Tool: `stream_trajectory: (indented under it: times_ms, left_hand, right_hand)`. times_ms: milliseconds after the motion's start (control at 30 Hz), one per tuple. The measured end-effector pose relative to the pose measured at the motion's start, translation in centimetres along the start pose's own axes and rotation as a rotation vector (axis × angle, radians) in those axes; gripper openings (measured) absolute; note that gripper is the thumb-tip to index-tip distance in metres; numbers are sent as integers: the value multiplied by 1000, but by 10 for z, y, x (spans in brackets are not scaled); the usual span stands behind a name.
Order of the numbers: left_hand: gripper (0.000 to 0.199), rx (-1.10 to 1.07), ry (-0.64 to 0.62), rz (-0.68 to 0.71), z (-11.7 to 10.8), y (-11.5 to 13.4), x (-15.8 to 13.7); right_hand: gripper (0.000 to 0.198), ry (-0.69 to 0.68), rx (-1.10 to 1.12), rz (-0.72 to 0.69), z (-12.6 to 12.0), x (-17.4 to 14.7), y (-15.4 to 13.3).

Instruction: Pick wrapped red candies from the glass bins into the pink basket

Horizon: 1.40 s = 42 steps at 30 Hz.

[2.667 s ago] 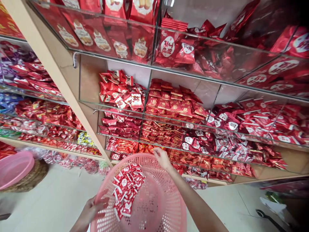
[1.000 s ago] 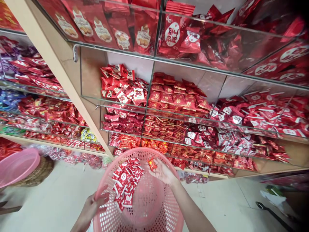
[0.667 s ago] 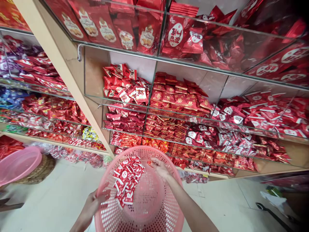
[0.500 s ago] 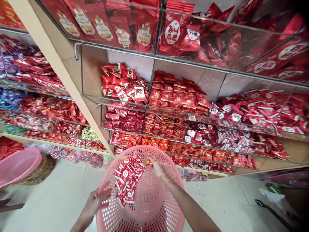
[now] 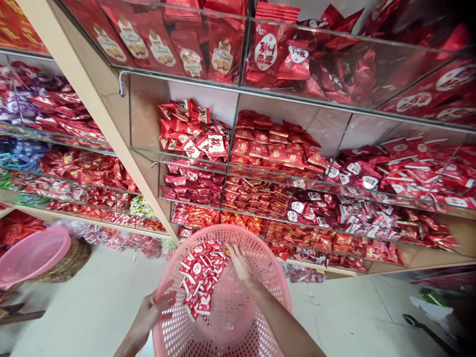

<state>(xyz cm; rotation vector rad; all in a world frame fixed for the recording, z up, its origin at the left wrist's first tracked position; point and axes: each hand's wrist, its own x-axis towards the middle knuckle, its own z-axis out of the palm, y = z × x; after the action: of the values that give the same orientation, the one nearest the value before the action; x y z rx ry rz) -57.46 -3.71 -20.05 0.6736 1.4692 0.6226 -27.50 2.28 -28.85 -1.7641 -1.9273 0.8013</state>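
Observation:
A pink perforated plastic basket fills the lower middle of the head view. My left hand grips its left rim, with the fingers over the inside wall. Inside, on the left, lies a pile of small red-and-white wrapped candies. My right hand reaches into the basket from the right, its fingers stretched out and apart. By its fingertips, at the pile's right edge, is a small orange-and-yellow candy, partly covered by the fingers.
Glass-fronted shelves of red packaged sweets rise behind the basket. A wooden divider separates them from more shelves on the left. At lower left, a pink basin sits on a woven basket. A black bar lies at lower right.
My right hand has opened from its pinch on the orange-and-yellow candy, which is now against the pile's edge. My left hand keeps its place on the rim. The view has shifted slightly.

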Motion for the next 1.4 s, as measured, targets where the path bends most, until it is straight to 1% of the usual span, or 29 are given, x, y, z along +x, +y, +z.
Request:
stream_trajectory:
  times_ms: [67,133,233,333,400,433,467,500,533,600,667,733,833,1000,1167,1233,1400]
  left_hand:
    - [70,-9,-7,-2,3,-1,2]
    - [69,-9,-3,-16,5,-4,4]
    - [73,-16,20,-54,6,-9,6]
    - [76,-45,62,-86,4,-15,7]
    - [75,-80,83,-99,1,-20,7]
    - [74,-100,86,-99,-1,-22,7]
    - [74,-116,88,-97,-3,-23,7]
    - [74,-127,93,-95,-5,-25,8]
    - [74,-132,98,-90,-7,-26,8]
    - [75,-124,105,-71,-11,-27,9]
    - [75,-103,100,-50,-14,-27,10]
    - [75,-84,83,-27,-16,-28,11]
    - [73,-50,73,-10,-17,-30,12]
    - [74,-45,69,-5,-17,-33,13]
    - [81,-61,56,-7,-13,-26,13]
    - [82,-66,65,-9,-10,-23,12]
    - [79,-72,88,-36,-4,-21,13]
  right_hand:
    - [73,16,-36,17,1,1,-3]
    - [74,24,-57,5,0,0,-3]
    - [76,35,-24,-36,-10,-3,0]
    - [72,75,48,-128,-32,-3,5]
    - [62,178,79,-186,-54,0,6]
    - [55,252,84,-182,-66,3,7]
    - [48,327,76,-143,-78,8,9]
    - [43,384,48,-65,-89,13,11]
    - [40,408,1,33,-99,18,14]
    - [38,381,-104,222,-114,31,23]
    - [37,306,-177,343,-121,44,33]
    - [36,242,-209,411,-121,55,41]
    - [42,174,-265,499,-115,67,46]
    - [50,131,-329,563,-105,78,43]
    - [56,125,-344,614,-101,80,43]
    - [55,128,-340,634,-100,81,44]
    - [43,130,-324,661,-99,83,44]
